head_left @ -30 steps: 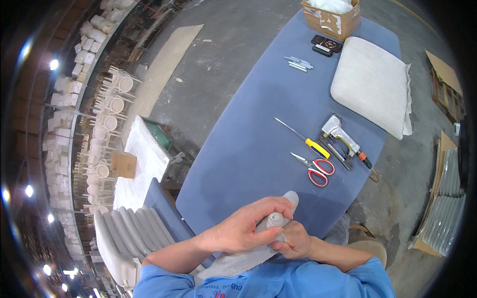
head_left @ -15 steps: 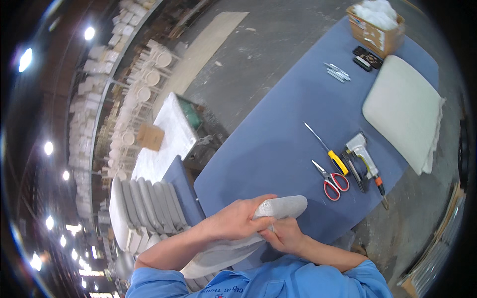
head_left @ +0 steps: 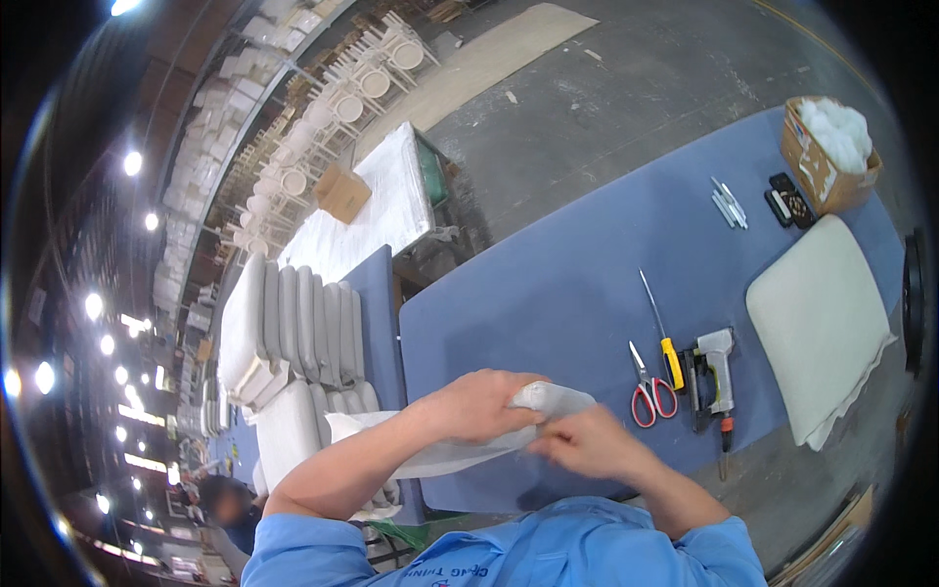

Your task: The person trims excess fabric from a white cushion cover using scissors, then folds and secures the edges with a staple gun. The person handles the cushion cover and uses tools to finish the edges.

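Observation:
A pale grey fabric-covered cushion point(head_left: 561, 398) is held up on its edge in front of me, over the table's near side. My left hand point(head_left: 479, 406) is closed around its left end, thumb pressed on the near face. Loose white cloth point(head_left: 445, 458) hangs from the cushion below my left forearm. Just right of that thumb, my right hand point(head_left: 592, 442) has its fingers curled in at the cushion's near side. It is slightly blurred, and whatever those fingers pinch is hidden. Red-handled scissors point(head_left: 653, 399) and a yellow-handled screwdriver point(head_left: 671, 362) lie beyond my right hand.
A staple gun point(head_left: 719, 372) with a hose fitting lies on the blue table point(head_left: 548, 313). Farther right are a cushion with its cloth point(head_left: 817, 313), metal rods point(head_left: 729, 207) and a box of white stuffing point(head_left: 836, 157). Stacked grey cushions point(head_left: 298, 328) stand left.
My right hand has shifted slightly right and turned at the cushion's near side. The cushion stays in my left hand. My view has swung, showing more of the left side.

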